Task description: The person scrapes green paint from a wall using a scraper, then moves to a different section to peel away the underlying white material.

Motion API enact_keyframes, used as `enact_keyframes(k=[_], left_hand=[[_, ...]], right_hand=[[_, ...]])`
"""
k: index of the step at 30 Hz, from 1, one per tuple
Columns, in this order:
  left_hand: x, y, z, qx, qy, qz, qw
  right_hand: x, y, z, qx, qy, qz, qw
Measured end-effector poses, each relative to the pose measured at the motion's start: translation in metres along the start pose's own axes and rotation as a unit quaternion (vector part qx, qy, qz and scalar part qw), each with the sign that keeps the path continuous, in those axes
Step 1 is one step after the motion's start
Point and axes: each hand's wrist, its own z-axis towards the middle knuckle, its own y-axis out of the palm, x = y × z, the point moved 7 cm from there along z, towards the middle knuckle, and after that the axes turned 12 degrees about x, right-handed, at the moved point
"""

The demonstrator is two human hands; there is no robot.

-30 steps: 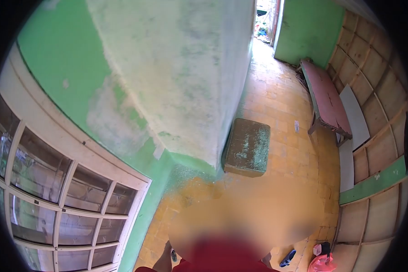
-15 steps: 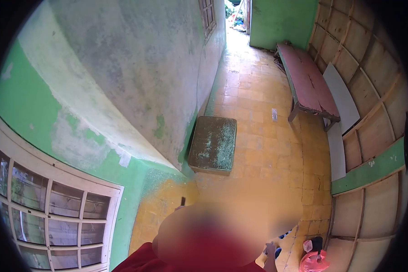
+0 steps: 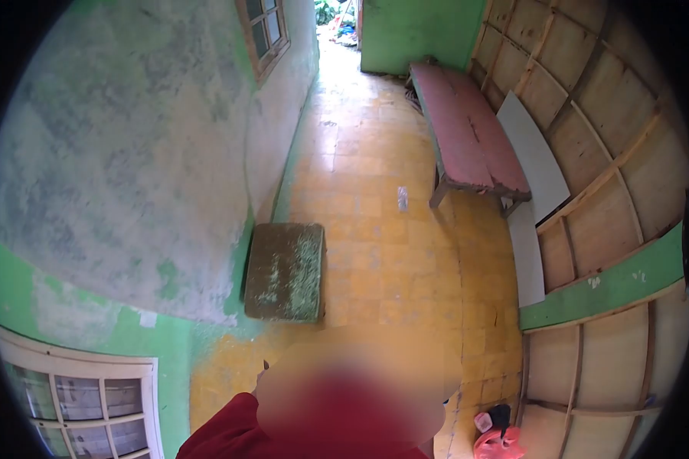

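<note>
A blurred patch covers the middle of my body, above my red sleeve (image 3: 218, 428). At its left edge a little of my left hand (image 3: 260, 375) shows, with the thin dark tip (image 3: 266, 365) of a stick-like thing standing up from it. Most of that thing and the fingers are hidden. My right hand does not show; the blur and my body cover that side. Ahead and to the left, a square dark stool (image 3: 283, 271) with worn, pale-flecked paint stands by the wall corner. It is apart from my left hand.
A long reddish bench (image 3: 467, 126) stands along the right wall, with a white board (image 3: 534, 149) behind it. A red plastic bag (image 3: 500, 445) and a black item (image 3: 500, 415) lie at lower right. Yellow floor tiles (image 3: 375, 252) run to a bright doorway (image 3: 338, 38). A paned window (image 3: 103, 398) is at lower left.
My view has swung left-to-right, so the stool, bench and bag sit further left. My right hand, visible before at lower right, has gone out of sight. Less of the dark stick-like thing shows.
</note>
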Motion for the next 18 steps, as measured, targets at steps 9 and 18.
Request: enact_keyframes(k=[9, 18], left_hand=[[0.260, -0.122, 0.076, -0.051, -0.003, -0.316, 0.948], [0.339, -0.130, 0.178, -0.048, 0.040, -0.089, 0.994]], right_hand=[[-0.174, -0.009, 0.156, -0.028, -0.019, -0.029, 0.999], [-0.311, -0.033, 0.416, -0.017, -0.010, -0.026, 0.999]])
